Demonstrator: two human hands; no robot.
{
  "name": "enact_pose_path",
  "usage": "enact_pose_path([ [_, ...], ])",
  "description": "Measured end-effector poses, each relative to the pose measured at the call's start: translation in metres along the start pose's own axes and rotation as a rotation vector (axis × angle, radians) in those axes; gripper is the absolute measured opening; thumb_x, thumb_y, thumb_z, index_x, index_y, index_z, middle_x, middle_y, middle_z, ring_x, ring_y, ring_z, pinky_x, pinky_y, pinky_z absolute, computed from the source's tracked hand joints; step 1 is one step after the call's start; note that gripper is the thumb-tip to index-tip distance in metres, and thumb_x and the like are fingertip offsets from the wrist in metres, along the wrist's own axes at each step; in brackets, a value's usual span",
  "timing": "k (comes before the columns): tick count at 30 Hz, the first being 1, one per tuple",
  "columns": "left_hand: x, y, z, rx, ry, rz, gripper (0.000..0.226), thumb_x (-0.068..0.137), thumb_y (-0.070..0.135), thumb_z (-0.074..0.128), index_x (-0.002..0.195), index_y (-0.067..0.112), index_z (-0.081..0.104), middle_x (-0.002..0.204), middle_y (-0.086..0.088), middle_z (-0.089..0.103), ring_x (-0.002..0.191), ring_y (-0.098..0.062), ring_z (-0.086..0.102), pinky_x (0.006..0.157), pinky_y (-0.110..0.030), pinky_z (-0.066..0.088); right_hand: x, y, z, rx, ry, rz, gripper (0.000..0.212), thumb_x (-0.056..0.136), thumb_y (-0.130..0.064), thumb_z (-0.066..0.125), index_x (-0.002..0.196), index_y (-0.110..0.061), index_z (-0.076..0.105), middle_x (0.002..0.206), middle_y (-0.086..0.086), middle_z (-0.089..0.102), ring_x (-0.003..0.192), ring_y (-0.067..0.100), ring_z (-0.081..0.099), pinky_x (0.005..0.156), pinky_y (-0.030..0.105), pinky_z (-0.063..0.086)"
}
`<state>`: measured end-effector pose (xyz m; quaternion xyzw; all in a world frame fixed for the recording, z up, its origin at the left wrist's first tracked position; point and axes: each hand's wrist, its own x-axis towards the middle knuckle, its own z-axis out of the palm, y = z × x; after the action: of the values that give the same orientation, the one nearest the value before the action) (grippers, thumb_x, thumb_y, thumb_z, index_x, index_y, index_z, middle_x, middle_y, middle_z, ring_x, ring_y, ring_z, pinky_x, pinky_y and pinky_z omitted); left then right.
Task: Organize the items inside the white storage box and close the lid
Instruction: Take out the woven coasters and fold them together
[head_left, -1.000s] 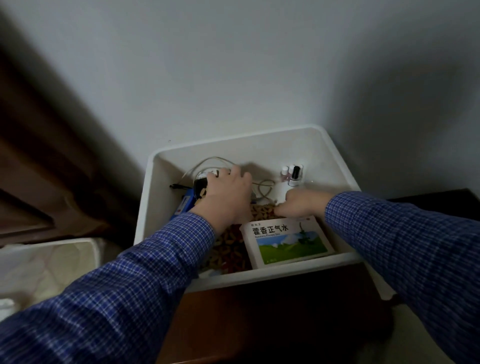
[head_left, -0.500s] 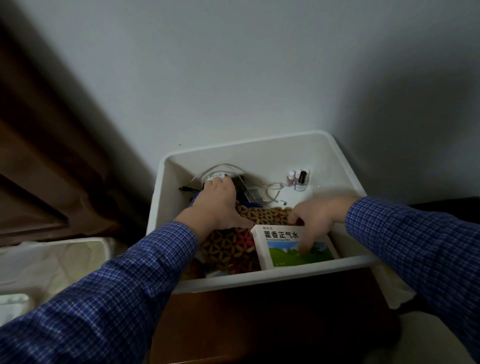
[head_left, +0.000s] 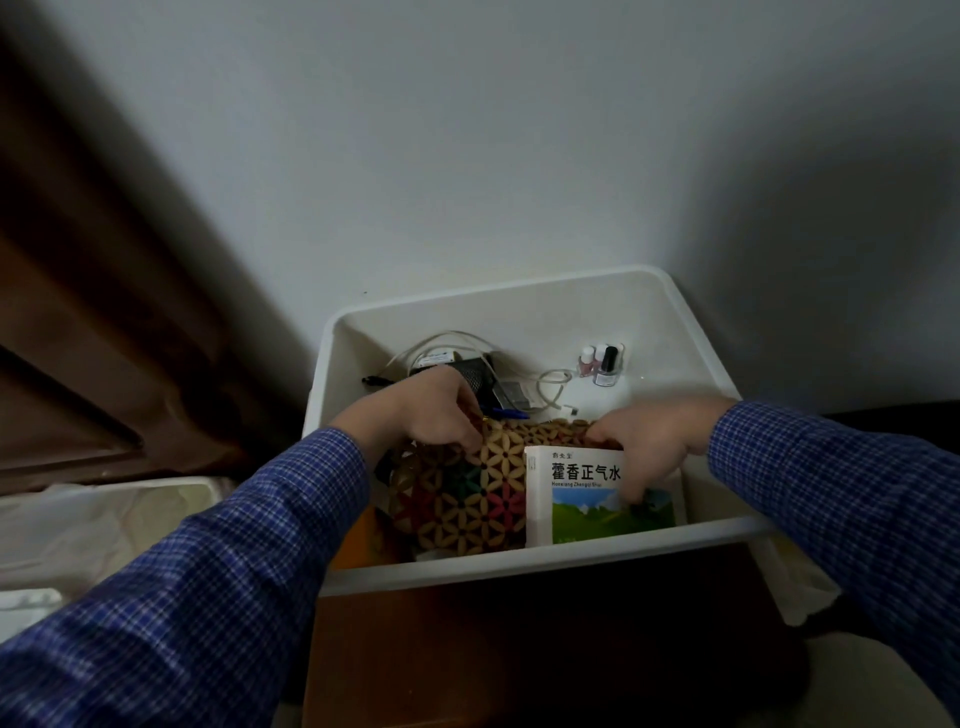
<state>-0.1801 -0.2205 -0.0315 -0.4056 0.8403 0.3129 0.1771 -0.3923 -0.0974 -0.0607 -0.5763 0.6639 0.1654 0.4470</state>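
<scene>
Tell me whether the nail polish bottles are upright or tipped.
Upright. The nail polish bottles stand caps up in the far right corner of the box, clear of both hands.

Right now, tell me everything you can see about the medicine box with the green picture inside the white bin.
The medicine box is a flat white carton that looks like cardboard, with black Chinese lettering on top and a picture of green hills under blue sky below. It lies face up, closed, in the near right corner of the white bin, beside and partly over a patterned pouch. The right hand rests on its far right part, fingers curled down onto the picture.
</scene>
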Motion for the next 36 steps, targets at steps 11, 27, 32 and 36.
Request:
enact_pose_path([
  [11, -0.006, -0.012, 0.001, -0.182, 0.031, -0.006, 0.043, 0.090, 0.030, 0.070, 0.128, 0.015, 0.057, 0.116, 0.000, 0.066, 0.107, -0.017, 0.063, 0.100, -0.038, 0.051, 0.003, -0.007, -0.004, 0.095, -0.035, 0.033, 0.043, 0.078, -0.009, 0.070, 0.114, -0.027, 0.053, 0.102, -0.008, 0.062, 0.091, 0.007, 0.059, 0.062, 0.018, 0.047],
  [27, -0.044, -0.002, 0.011, -0.525, 0.028, 0.089, 0.055, 0.085, 0.040, 0.076, 0.131, 0.021, 0.051, 0.112, -0.001, 0.071, 0.098, -0.020, 0.072, 0.086, -0.039, 0.059, 0.002, -0.008, -0.006, 0.604, 0.044, -0.137, 0.027, 0.081, -0.014, 0.068, 0.108, -0.011, 0.068, 0.092, 0.002, 0.079, 0.084, 0.021, 0.076, 0.064, 0.028, 0.057],
  [32, -0.042, -0.001, -0.004, -0.470, 0.042, 0.115, 0.023, 0.094, 0.007, 0.065, 0.116, 0.008, 0.059, 0.106, -0.017, 0.072, 0.082, -0.024, 0.072, 0.066, -0.033, 0.057, 0.012, -0.011, -0.002, 0.781, -0.070, -0.181, 0.044, 0.079, -0.045, 0.067, 0.114, -0.019, 0.072, 0.109, 0.007, 0.077, 0.105, 0.031, 0.072, 0.090, 0.039, 0.056],
  [36, -0.066, -0.020, -0.061, -0.371, 0.198, 0.100, 0.020, 0.092, 0.003, 0.067, 0.110, 0.008, 0.062, 0.105, -0.023, 0.071, 0.081, -0.029, 0.068, 0.068, -0.037, 0.054, 0.022, -0.010, -0.001, 0.814, 0.017, -0.104, 0.078, 0.074, -0.089, 0.039, 0.126, -0.038, 0.066, 0.138, -0.006, 0.061, 0.131, 0.021, 0.048, 0.110, 0.060, 0.028],
])
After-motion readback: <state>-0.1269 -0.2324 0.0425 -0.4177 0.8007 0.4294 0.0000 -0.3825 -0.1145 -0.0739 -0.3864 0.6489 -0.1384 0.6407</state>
